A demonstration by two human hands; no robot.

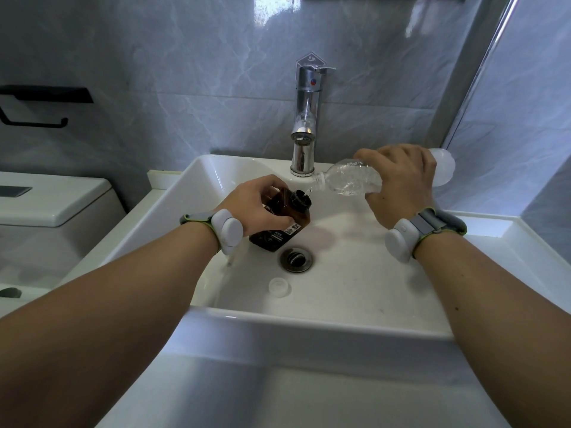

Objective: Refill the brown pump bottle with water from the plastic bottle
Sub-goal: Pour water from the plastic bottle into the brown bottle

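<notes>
Hands (pixel 253 205) (pixel 398 183) grip brown bottle (pixel 273 239), plastic bottle (pixel 349 180), half-hidden

left hand (pixel 258 201): left wrist pod (pixel 229 232) white, rounded, on grey strap edged lime-green, 9 o'clock | right hand (pixel 398 177): right wrist pod (pixel 401 240) matching white, grey strap, lime-green edging, 3 o'clock | forearms bare

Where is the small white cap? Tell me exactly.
In the head view the white cap lies loose on the sink floor, just nearer the camera than the drain and slightly left of it, in front of the tilted brown pump bottle.
</notes>
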